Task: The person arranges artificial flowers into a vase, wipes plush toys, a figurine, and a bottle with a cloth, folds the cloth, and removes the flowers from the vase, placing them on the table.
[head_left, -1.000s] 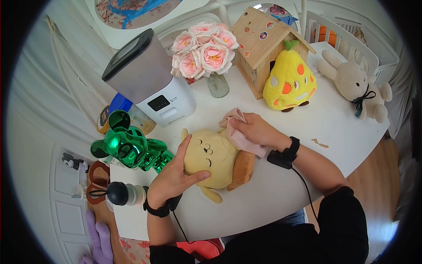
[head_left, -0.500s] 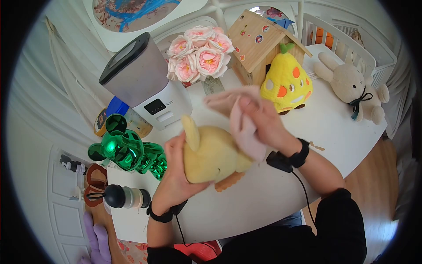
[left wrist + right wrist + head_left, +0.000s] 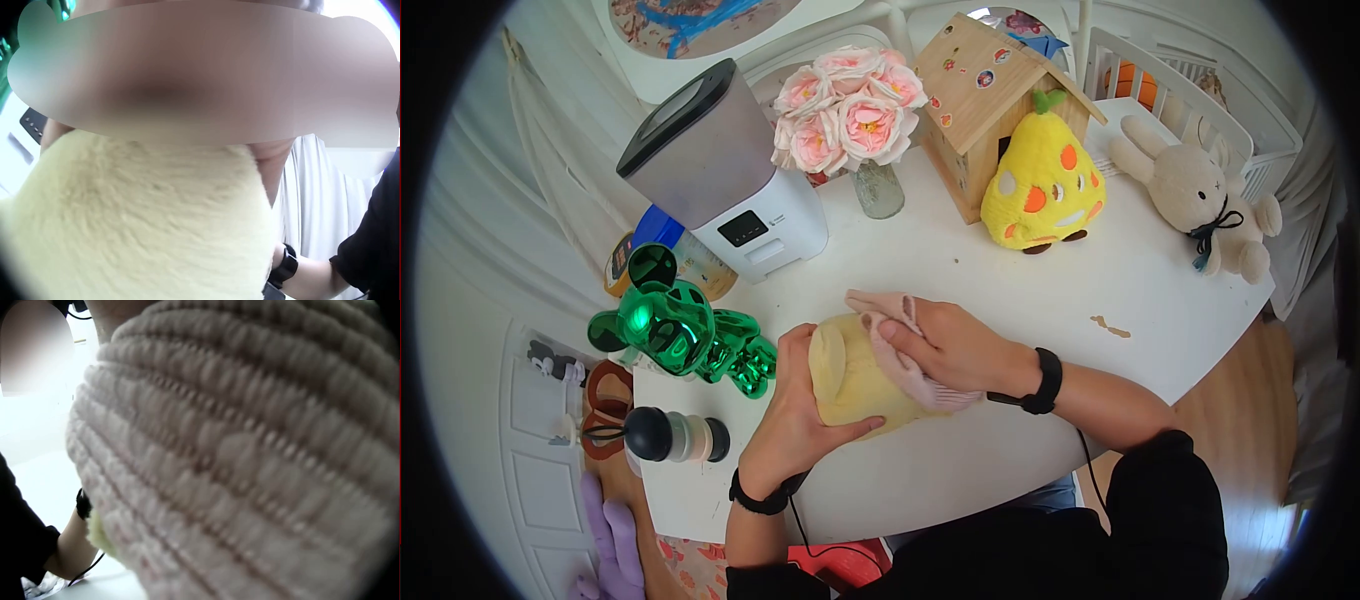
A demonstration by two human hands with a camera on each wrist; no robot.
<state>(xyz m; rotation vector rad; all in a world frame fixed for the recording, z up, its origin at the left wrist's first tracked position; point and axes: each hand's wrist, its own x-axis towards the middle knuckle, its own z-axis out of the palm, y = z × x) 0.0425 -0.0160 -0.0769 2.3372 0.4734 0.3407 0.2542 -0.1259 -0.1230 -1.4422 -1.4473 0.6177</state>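
Gripping one pale yellow plush toy (image 3: 850, 380), the left hand (image 3: 795, 420) curls its fingers (image 3: 855, 430) round the toy's near side, thumb at its 9 o'clock end. The toy lies near the front edge of the white counter (image 3: 1020, 290), its long axis running roughly from 9 to 3 o'clock; which end is the head cannot be told. Its fur is short, soft and fluffy, as the left wrist view shows (image 3: 137, 225). The right hand (image 3: 950, 345) presses one pink ribbed cloth (image 3: 900, 360) onto the toy's top, fingers wrapped over the cloth; the right wrist view shows its knobbly knitted ridges (image 3: 250, 456).

Around them stand one shiny green bear figure (image 3: 680, 335) at 9 o'clock, one grey-and-white boxy appliance (image 3: 720, 170) at 11, one glass vase of pink roses (image 3: 850, 110) at 12, one wooden house (image 3: 990, 95) and one yellow pear-shaped plush (image 3: 1040, 190) at 1, and one beige rabbit plush (image 3: 1200, 195) at 2 o'clock.
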